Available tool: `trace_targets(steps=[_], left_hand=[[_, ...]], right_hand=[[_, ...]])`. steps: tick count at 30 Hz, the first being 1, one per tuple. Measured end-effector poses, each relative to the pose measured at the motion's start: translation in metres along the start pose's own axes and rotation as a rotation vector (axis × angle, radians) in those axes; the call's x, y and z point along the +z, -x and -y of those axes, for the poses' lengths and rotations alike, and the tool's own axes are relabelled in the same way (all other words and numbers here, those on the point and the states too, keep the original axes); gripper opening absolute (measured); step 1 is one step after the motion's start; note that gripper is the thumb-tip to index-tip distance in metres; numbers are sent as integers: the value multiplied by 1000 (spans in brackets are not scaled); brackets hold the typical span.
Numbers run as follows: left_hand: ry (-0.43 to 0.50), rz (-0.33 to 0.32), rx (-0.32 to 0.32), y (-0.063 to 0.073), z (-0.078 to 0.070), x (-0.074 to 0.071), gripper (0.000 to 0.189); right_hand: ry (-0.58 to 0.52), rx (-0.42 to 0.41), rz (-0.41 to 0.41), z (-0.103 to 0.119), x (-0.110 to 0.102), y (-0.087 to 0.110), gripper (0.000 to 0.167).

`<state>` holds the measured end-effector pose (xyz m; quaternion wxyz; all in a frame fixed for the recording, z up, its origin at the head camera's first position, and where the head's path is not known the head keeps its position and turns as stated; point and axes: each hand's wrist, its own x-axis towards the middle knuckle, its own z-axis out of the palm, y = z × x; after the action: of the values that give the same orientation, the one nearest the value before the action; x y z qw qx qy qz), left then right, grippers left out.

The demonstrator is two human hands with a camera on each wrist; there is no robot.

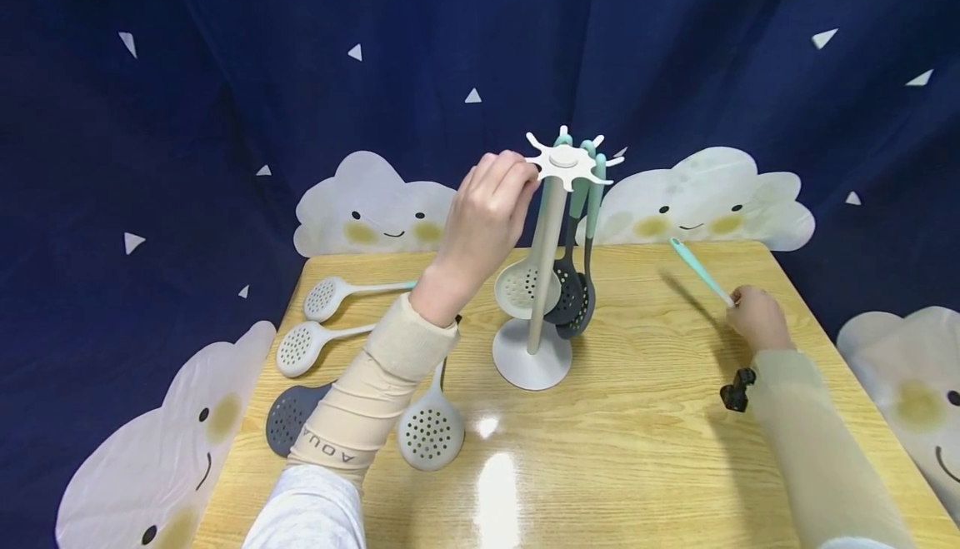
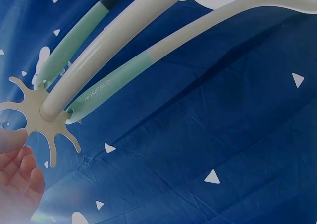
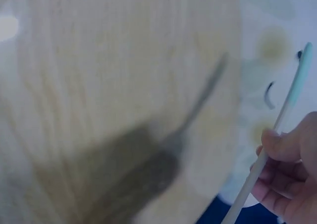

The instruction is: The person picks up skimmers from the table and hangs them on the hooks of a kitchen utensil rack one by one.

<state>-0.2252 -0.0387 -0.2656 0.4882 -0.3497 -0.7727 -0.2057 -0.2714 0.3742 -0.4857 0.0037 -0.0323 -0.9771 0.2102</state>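
Observation:
A white utensil rack (image 1: 543,262) stands upright, with a star of hooks on top. Pinched between the thumb and fingers of my left hand (image 1: 491,207) is one hook of that star (image 2: 37,120). Hanging from other hooks are a white skimmer (image 1: 517,289) and two dark slotted utensils (image 1: 576,307) with mint handles. Over at the right, my right hand (image 1: 757,316) grips a utensil with a mint handle end (image 3: 299,78) and pale shaft (image 3: 252,177). The handle points up and away; its head is hidden from view.
On the left of the wooden table (image 1: 645,449) lie two white slotted spoons (image 1: 324,299), a dark slotted turner (image 1: 288,420) and a white skimmer (image 1: 431,432). A dark blue curtain (image 1: 465,24) with white clouds hangs behind the table.

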Motion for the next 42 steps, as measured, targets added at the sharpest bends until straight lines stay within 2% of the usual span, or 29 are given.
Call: trace_targets(steps=[13, 28, 35, 42], left_hand=[[1, 3, -7, 0, -1, -1, 12], [0, 12, -18, 0, -1, -1, 12], [2, -2, -14, 0, -2, 0, 12], [8, -18, -9, 0, -1, 1, 10]], right_hand=[[-132, -130, -220, 57, -26, 9, 19], [-345, -333, -402, 126, -43, 49, 20], [-416, -431, -441, 150, -54, 66, 18], [-459, -522, -458, 171, -55, 80, 20]])
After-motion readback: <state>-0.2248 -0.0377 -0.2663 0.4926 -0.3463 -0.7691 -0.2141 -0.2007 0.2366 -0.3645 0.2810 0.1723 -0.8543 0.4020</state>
